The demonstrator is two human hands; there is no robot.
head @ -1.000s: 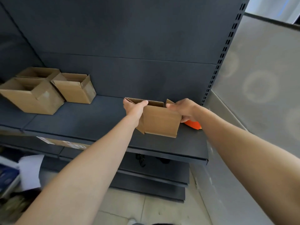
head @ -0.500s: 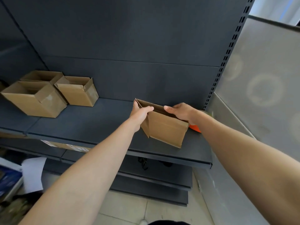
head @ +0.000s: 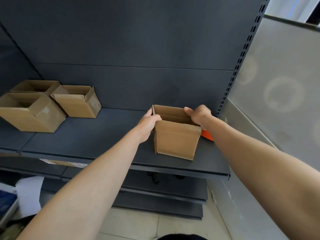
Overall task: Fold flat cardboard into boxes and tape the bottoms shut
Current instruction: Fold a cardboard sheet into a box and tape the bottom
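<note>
Open box (head: pixel 175 141) stands on shelf (head: pixel 97 135), right end, near front edge. Left grip (head: pixel 148 123) clasps left rim, right grip (head: pixel 199 115) right rim. Advice: square walls evenly, seat base flat, mind orange item (head: pixel 207 135) just behind.

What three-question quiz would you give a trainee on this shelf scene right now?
1. True or false: the left hand and right hand both grip the box by its top rim.
2. How many other boxes stand at the left end of the shelf? A two, B three, C five.
3. Fill in: an orange thing shows just to the held box's ____ side.
Key: 1 true; 2 B; 3 right.
</note>
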